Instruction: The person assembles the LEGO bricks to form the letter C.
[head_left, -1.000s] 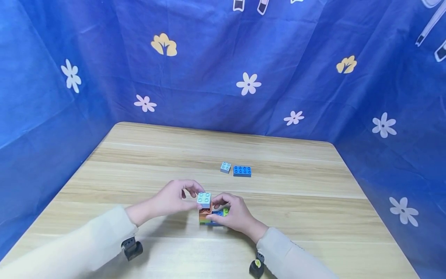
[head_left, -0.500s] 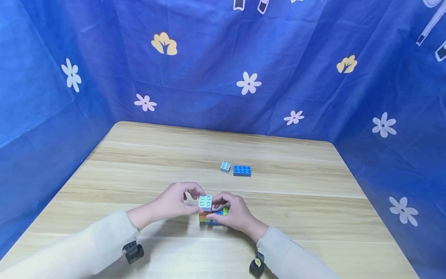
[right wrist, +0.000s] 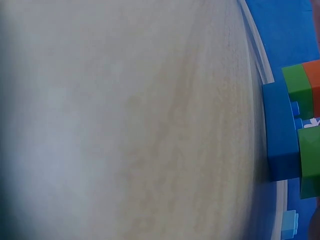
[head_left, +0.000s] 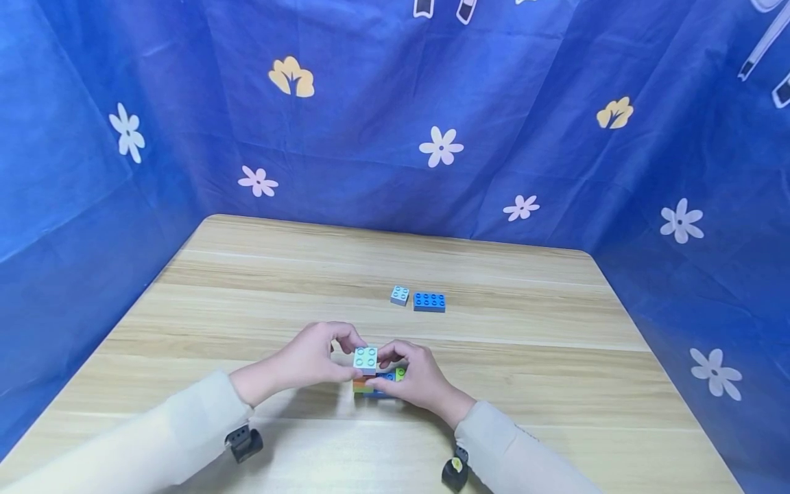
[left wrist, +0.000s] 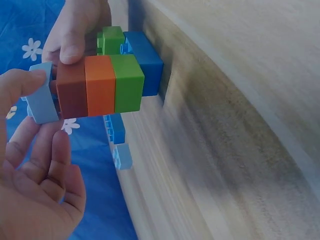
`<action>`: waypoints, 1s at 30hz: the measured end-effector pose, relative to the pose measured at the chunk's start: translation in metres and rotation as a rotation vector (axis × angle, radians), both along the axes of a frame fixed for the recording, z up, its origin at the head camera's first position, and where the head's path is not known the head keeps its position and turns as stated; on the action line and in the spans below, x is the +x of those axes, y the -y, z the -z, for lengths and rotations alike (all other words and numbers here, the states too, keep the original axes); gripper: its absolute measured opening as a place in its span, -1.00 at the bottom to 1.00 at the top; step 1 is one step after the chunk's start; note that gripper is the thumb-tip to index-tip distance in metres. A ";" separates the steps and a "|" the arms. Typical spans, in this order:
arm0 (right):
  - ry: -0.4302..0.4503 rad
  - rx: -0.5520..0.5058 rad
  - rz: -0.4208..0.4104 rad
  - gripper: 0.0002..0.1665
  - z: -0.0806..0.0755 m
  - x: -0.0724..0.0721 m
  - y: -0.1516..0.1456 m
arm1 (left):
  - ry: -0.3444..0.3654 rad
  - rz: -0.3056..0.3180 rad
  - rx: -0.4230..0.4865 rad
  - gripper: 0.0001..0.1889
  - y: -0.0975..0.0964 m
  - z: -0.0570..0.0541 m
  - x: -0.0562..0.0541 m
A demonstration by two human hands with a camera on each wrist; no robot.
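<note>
My left hand (head_left: 313, 355) pinches a light blue four-stud brick (left wrist: 44, 95) between thumb and fingers. That brick sits slightly tilted over the brown brick (left wrist: 72, 92), whose studs show in the narrow gap. Below the brown one come an orange brick (left wrist: 100, 86) and a green brick (left wrist: 129, 82), stacked at one end of a long blue brick (right wrist: 281, 135). Another green brick (right wrist: 311, 162) stands on its other end. With thumb and fingers my right hand (head_left: 415, 379) grips the stack, its thumb on the brown brick; its other fingertips are partly hidden.
Farther back on the wooden table (head_left: 524, 329) lie a second light blue brick (head_left: 399, 295) and a blue eight-stud brick (head_left: 428, 302), side by side. A blue flowered cloth (head_left: 364, 171) hangs behind the table and along its sides.
The left hand has moved slightly right and down with the light blue brick, bringing it closer over the brown brick. The right hand stays about where it was.
</note>
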State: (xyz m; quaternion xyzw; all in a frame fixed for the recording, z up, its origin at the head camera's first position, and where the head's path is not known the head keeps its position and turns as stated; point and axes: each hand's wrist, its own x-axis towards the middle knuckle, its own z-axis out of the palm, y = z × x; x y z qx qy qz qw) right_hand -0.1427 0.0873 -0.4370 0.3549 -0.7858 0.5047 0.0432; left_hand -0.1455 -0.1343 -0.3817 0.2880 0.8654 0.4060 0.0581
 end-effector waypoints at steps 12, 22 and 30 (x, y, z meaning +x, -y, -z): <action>0.009 -0.006 0.004 -0.60 0.005 -0.001 0.003 | -0.016 -0.011 0.000 -0.71 -0.003 -0.002 0.003; 0.003 -0.002 0.015 -0.61 0.017 -0.006 -0.003 | -0.016 -0.018 0.071 -0.70 -0.005 0.011 0.003; 0.027 0.039 0.000 -0.57 0.012 -0.006 -0.003 | 0.013 -0.009 0.111 -0.69 -0.003 0.019 0.002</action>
